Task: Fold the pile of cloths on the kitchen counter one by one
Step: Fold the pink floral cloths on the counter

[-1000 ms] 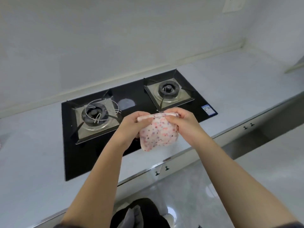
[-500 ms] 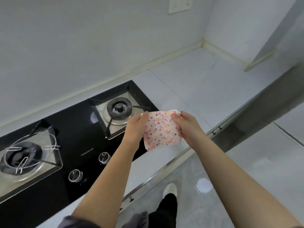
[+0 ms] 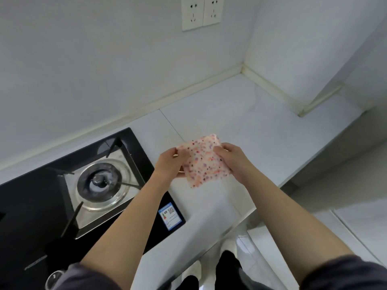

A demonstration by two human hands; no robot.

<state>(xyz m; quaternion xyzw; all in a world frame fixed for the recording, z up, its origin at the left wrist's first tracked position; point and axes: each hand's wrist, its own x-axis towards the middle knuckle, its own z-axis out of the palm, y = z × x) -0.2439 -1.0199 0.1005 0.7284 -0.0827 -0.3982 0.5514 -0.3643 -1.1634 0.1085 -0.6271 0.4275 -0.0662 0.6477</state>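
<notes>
A small folded cloth, white with pink, orange and purple dots, is held in the air above the white counter, just right of the hob. My left hand grips its left edge, and my right hand grips its right edge, fingers curled over the top. No pile of cloths is in view.
A black glass gas hob with a burner lies at the left, a sticker on its front right corner. The counter runs right into a wall corner. Wall sockets sit above. The floor and my feet show below.
My view and both hands have swung right, from over the hob to over the bare counter beside it. The cloth stays gripped in both hands and now lies flatter.
</notes>
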